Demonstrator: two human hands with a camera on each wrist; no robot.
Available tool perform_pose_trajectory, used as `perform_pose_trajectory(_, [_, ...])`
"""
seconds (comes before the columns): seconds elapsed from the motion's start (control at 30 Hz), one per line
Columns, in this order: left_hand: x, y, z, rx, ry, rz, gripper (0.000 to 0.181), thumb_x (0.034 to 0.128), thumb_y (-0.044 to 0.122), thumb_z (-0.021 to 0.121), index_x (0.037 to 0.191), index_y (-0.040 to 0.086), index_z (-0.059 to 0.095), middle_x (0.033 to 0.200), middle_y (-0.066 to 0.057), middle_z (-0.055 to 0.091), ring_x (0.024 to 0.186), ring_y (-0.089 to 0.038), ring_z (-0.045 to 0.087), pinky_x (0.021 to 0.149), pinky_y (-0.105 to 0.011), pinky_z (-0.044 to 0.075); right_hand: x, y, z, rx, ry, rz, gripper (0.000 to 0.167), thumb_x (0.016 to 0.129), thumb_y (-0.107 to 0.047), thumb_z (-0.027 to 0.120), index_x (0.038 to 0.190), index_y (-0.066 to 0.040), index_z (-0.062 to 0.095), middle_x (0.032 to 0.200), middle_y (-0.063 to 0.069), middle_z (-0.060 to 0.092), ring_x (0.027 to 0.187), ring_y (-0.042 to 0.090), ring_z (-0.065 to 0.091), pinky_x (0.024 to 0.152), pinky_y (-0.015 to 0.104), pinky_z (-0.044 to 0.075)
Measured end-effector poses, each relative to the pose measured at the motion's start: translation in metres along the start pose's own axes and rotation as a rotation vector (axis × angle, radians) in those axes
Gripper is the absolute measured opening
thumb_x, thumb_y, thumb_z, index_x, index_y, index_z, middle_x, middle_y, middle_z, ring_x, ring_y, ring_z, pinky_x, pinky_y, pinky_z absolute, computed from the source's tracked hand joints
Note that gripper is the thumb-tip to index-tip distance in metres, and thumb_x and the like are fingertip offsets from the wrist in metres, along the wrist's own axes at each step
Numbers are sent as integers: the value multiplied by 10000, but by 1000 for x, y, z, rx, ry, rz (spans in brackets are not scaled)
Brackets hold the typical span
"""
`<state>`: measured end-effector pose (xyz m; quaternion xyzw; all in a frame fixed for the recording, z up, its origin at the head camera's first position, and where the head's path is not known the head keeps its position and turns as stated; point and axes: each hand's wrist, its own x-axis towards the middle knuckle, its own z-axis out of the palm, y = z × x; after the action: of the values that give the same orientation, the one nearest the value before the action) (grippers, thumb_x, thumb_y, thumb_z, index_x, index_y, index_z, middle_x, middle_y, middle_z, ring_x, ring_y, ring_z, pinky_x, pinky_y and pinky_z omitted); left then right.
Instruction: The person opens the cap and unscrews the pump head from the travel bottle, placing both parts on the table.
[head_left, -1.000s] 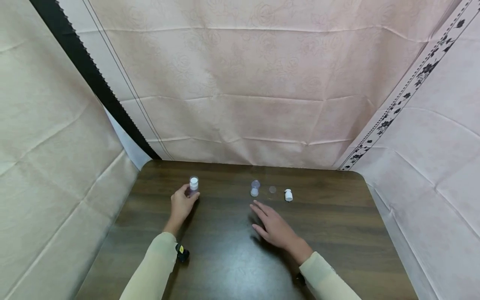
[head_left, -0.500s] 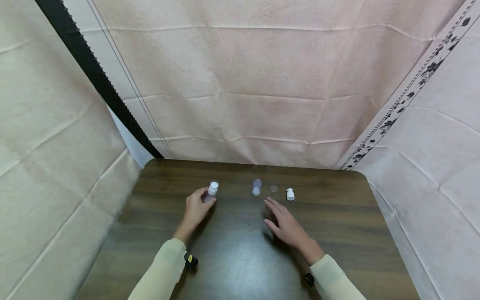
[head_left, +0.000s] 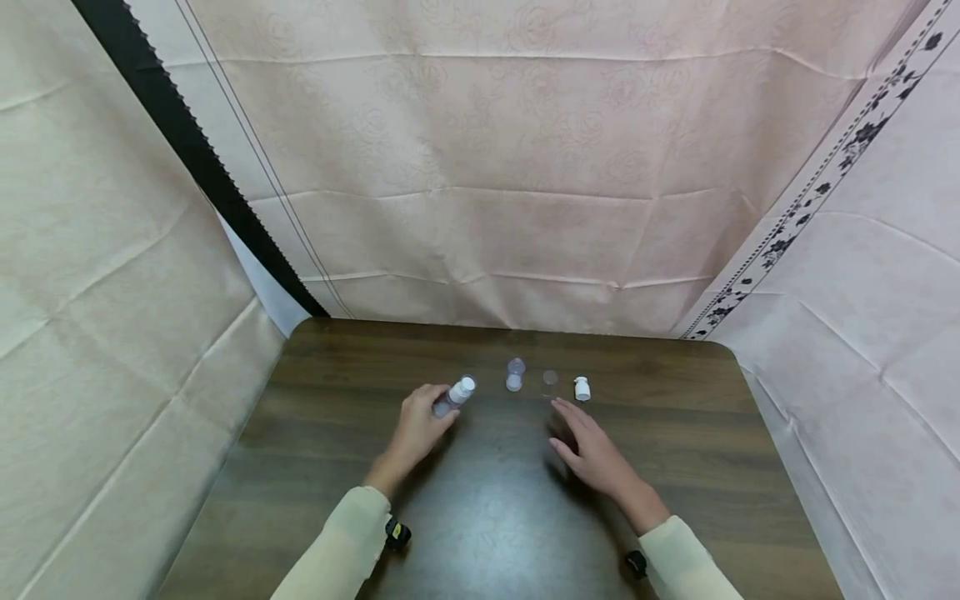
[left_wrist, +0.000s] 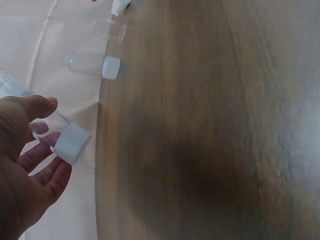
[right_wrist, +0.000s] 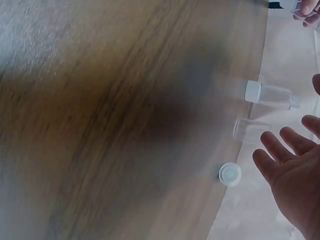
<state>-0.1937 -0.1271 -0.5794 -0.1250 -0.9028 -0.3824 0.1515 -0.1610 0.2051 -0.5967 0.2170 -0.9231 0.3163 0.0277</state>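
Over a dark wooden table, we see a person's left hand curled round a small clear bottle, thumb on one side, fingers on the other, its white top leaning toward the middle of the tabletop. The bottle appears tilted and raised off the wood. The grip falls on the clear body and leaves the white base uncovered; we judge that this hold suits a slim, smooth thing and keeps both its ends in sight.

The right hand holds nothing: its fingers reach forward, fairly straight and a little apart, with the thumb held away from them. It hovers near a loose row of parts, apart from them as far as we can tell.

In that row we find a second bottle, upright on its white base, its threaded neck bare in the right wrist view; then a clear cap; then a white nozzle, its round end toward the right wrist camera, though we cannot say for certain whether it stands or lies. None touches its neighbour, a spacing that, in our judgement, leaves room for fingers around each part. Behind the table hangs a pale cloth
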Motion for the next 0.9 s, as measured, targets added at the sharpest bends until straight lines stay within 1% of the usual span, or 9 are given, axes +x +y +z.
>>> perform_pose_trajectory(0.1, [0, 7, 3, 28, -40, 3, 366, 777, 65, 892, 1104, 2, 742, 1038, -152, 723, 955, -320, 662, 832, -480, 562, -1, 2, -3, 14, 1, 14, 635, 1016, -253, 675, 1571, -90, 414, 1601, 177, 437, 1467, 369, 432, 1134, 606, 407])
perform_pose_trajectory(0.23, [1, 17, 7, 94, -74, 24, 351, 794, 99, 893, 1107, 30, 749, 1043, -118, 704, 960, -286, 638, 819, -446, 576, -2, 3, -6, 10, -6, 28, 642, 1021, -262, 666, 1578, -87, 398, 1605, 178, 431, 1472, 370, 425, 1141, 607, 398])
perform_pose_trajectory(0.4, [3, 30, 13, 189, -98, 102, 329, 802, 126, 896, 1090, 56, 753, 1004, -85, 684, 915, -255, 614, 772, -409, 578, -3, 3, -9, 11, 0, 42, 656, 1002, -257, 695, 1567, -81, 412, 1599, 173, 443, 1467, 364, 437, 1141, 603, 403])
perform_pose_trajectory(0.6, [4, 46, 20, 303, -134, 193, 359, 800, 152, 900, 1112, 66, 745, 1017, -72, 676, 927, -250, 600, 776, -414, 538, -1, -1, -10, 32, 23, 42, 688, 972, -240, 737, 1564, -95, 418, 1580, 157, 470, 1433, 362, 481, 1113, 598, 433])
perform_pose_trajectory(0.67, [4, 51, 23, 340, -150, 216, 368, 805, 168, 896, 1125, 75, 742, 1037, -72, 678, 953, -251, 596, 786, -419, 521, 0, -3, -11, 48, 23, 52, 694, 971, -259, 740, 1568, -115, 415, 1578, 138, 475, 1402, 352, 516, 1095, 590, 454])
perform_pose_trajectory(0.8, [7, 61, 28, 419, -203, 239, 373, 842, 219, 872, 1166, 95, 736, 1092, -67, 679, 1007, -244, 586, 820, -407, 508, 1, -10, -13, 93, 12, 83, 700, 972, -292, 739, 1576, -171, 407, 1574, 108, 483, 1337, 334, 577, 1052, 575, 496])
perform_pose_trajectory(0.9, [8, 68, 31, 483, -233, 267, 368, 866, 268, 852, 1179, 113, 735, 1113, -61, 676, 1020, -236, 582, 826, -391, 505, 3, -15, -14, 136, 10, 94, 695, 972, -288, 739, 1574, -177, 409, 1564, 115, 493, 1317, 351, 592, 1032, 570, 514])
